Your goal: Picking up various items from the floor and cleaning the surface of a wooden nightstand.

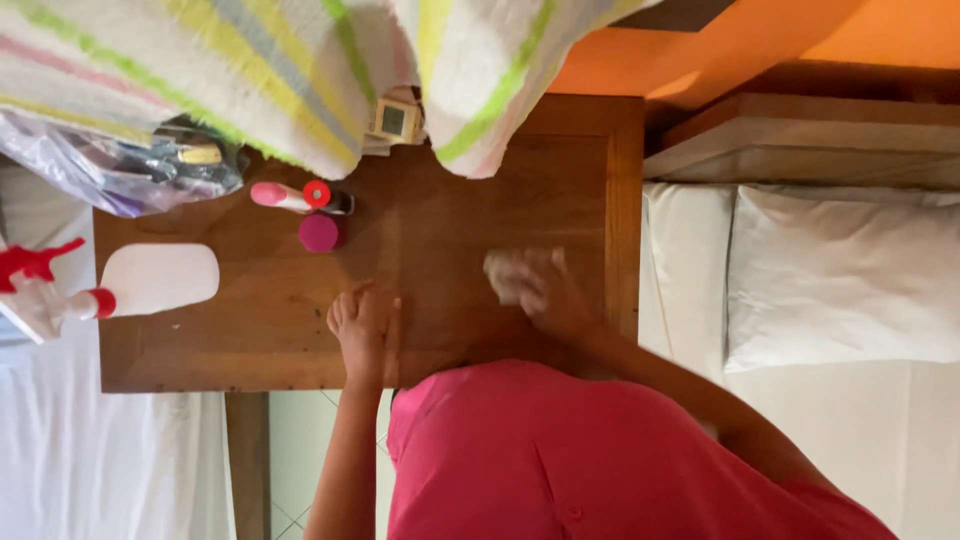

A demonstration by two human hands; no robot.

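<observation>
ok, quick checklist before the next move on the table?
1. Right hand on cloth: ok, though blurred.
2. Left hand flat on table: ok.
3. Spray bottle apart from both hands: ok, lying at the left edge.
4. Pink cap and pink bottle out of the way: not ok, they sit just beyond the left hand.
5. Far edge uncovered: not ok, striped towel hangs over it.
6. Cloth damp: cannot tell.
</observation>
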